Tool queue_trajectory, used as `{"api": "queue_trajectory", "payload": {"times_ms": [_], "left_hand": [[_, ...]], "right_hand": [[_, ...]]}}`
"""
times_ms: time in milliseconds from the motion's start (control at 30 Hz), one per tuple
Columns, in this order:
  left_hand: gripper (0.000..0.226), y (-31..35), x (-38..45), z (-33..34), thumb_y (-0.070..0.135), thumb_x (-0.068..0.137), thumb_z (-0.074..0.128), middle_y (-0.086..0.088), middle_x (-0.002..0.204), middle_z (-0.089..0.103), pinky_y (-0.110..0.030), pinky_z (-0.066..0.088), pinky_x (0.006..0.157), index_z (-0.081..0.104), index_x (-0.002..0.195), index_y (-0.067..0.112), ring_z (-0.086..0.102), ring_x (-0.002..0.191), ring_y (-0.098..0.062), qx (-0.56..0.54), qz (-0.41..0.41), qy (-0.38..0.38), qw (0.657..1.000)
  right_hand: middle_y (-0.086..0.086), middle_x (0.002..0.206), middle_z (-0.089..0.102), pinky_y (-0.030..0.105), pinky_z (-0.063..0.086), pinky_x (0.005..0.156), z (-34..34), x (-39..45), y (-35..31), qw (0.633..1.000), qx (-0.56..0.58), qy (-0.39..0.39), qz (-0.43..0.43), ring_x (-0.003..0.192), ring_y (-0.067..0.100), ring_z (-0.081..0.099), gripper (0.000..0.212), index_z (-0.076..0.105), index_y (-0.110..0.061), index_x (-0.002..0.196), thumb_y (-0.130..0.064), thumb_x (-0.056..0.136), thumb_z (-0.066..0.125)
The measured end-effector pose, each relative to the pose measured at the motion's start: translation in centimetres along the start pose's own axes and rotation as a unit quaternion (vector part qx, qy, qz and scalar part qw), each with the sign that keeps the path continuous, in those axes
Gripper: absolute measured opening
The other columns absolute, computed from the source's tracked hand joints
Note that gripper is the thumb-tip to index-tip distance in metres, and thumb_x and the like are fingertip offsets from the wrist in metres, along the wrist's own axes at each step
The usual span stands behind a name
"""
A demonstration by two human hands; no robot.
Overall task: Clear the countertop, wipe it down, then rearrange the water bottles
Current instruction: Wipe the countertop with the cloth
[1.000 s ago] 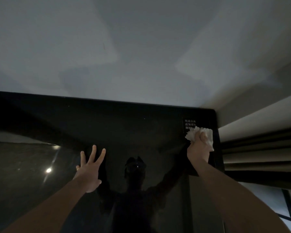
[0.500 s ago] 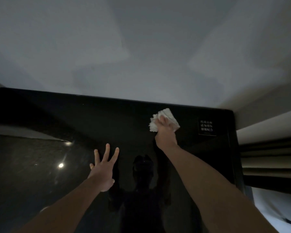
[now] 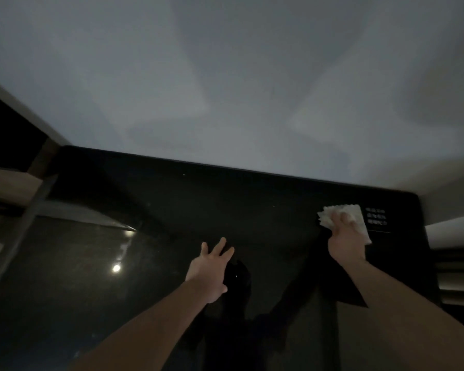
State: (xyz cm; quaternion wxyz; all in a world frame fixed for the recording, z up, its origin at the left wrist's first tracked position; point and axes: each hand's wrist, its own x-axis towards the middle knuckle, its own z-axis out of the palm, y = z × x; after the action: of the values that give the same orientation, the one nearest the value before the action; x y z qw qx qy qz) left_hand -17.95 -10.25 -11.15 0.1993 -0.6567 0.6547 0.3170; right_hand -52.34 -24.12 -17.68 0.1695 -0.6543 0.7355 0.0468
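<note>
A glossy black countertop fills the lower half of the dim head view and mirrors my arms and a ceiling light. My right hand grips a crumpled white paper towel and presses it onto the counter near the far right corner, just left of a small white printed label. My left hand lies flat on the counter near the middle, fingers straight and spread. No water bottles are in view.
A pale grey wall rises behind the counter's back edge. Curtain folds hang beyond the right edge. A dark shelf or frame stands at the left end.
My right hand swept the towel from the counter's middle back to the right corner beside the label. The view shifted left, and my left hand stayed flat on the counter.
</note>
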Motion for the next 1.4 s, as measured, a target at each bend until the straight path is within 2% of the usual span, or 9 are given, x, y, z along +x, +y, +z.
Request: {"api": "queue_trajectory", "payload": {"times_ms": [67,200,433,567,800,1000,1133,1267,1400], "left_hand": [[0.102,-3.1,-0.4,-0.9,0.033,0.088,0.078,0.013,0.171,-0.005,-0.048,0.04,0.117,0.007,0.161,0.041,0.009,0.158,-0.025,-0.053,0.017,0.016,0.998],[0.103,-12.9,-1.3,-1.4,0.039,0.084,0.079,0.016,0.169,-0.012,-0.047,0.035,0.12,0.01,0.16,0.044,0.003,0.158,-0.021,-0.088,-0.039,0.055,0.994],[0.114,-28.6,-3.6,-0.8,0.043,0.077,0.081,0.009,0.17,-0.015,-0.048,0.035,0.121,0.004,0.161,0.042,0.003,0.158,-0.029,-0.084,-0.135,0.08,0.984],[0.128,-31.2,-4.5,0.2,0.042,0.075,0.085,0.007,0.167,-0.025,-0.052,0.026,0.124,-0.01,0.16,0.043,-0.008,0.157,-0.036,-0.096,-0.137,0.049,0.985],[0.13,-31.0,-4.4,0.7,0.031,0.077,0.085,0.006,0.165,-0.032,-0.06,0.02,0.124,-0.015,0.158,0.043,-0.018,0.154,-0.04,-0.119,-0.134,0.044,0.983],[0.127,-30.1,-4.8,0.2,0.026,0.079,0.085,0.006,0.166,-0.03,-0.053,0.026,0.124,-0.012,0.16,0.042,-0.016,0.155,-0.039,-0.132,-0.143,0.048,0.98],[0.127,-30.0,-4.9,-0.1,0.026,0.079,0.085,0.007,0.166,-0.03,-0.055,0.027,0.123,-0.011,0.16,0.043,-0.015,0.155,-0.038,-0.126,-0.147,0.042,0.98],[0.126,-30.1,-5.0,-0.2,0.03,0.079,0.085,0.007,0.166,-0.028,-0.054,0.029,0.123,-0.011,0.16,0.044,-0.014,0.156,-0.037,-0.115,-0.149,0.045,0.981],[0.126,-30.4,-5.3,-0.6,0.04,0.077,0.086,0.01,0.168,-0.022,-0.051,0.035,0.12,-0.008,0.16,0.046,-0.006,0.158,-0.032,-0.081,-0.145,0.063,0.984]], "right_hand": [[0.015,0.163,0.028,0.047,0.038,0.113,0.4,-0.4,-4.0,0.999,0.021,-0.013,0.035,0.145,0.041,0.032,0.072,0.028,-0.02,0.162,-0.002,0.095,0.049],[0.018,0.163,0.028,0.049,0.052,0.101,2.3,-1.4,-13.0,0.994,0.092,-0.011,0.063,0.141,0.044,0.04,0.08,0.023,-0.026,0.163,0.0,0.093,0.051],[0.003,0.171,0.016,0.044,0.013,0.129,6.7,-4.7,-31.9,0.994,0.109,0.008,-0.024,0.159,0.028,0.005,0.077,0.03,-0.03,0.161,-0.003,0.093,0.055],[0.001,0.159,0.041,0.042,0.032,0.123,7.4,-5.9,-38.2,0.979,0.183,-0.029,-0.091,0.148,0.024,0.036,0.067,0.048,-0.031,0.152,0.0,0.093,0.054],[-0.009,0.151,0.055,0.027,0.029,0.124,2.6,-6.3,-32.0,0.941,0.303,0.088,-0.12,0.141,0.008,0.047,0.056,0.064,-0.026,0.14,0.005,0.096,0.051],[0.004,0.147,0.058,0.049,0.049,0.108,0.3,-4.9,-19.6,0.972,0.189,0.139,-0.002,0.125,0.035,0.06,0.055,0.059,-0.028,0.14,0.001,0.095,0.047],[0.022,0.141,0.051,0.054,0.046,0.107,2.2,-4.8,-15.2,0.99,0.125,0.058,0.034,0.127,0.044,0.053,0.051,0.057,-0.01,0.137,-0.006,0.09,0.04],[0.02,0.165,0.01,0.057,0.028,0.121,4.9,-5.8,-17.2,0.995,0.069,-0.011,0.067,0.15,0.044,0.017,0.076,0.027,-0.023,0.159,-0.002,0.092,0.054],[0.015,0.169,-0.008,0.064,0.004,0.124,5.8,-6.3,-22.4,0.989,0.075,-0.009,0.128,0.155,0.042,-0.004,0.088,0.009,-0.027,0.163,-0.011,0.091,0.057]]}}
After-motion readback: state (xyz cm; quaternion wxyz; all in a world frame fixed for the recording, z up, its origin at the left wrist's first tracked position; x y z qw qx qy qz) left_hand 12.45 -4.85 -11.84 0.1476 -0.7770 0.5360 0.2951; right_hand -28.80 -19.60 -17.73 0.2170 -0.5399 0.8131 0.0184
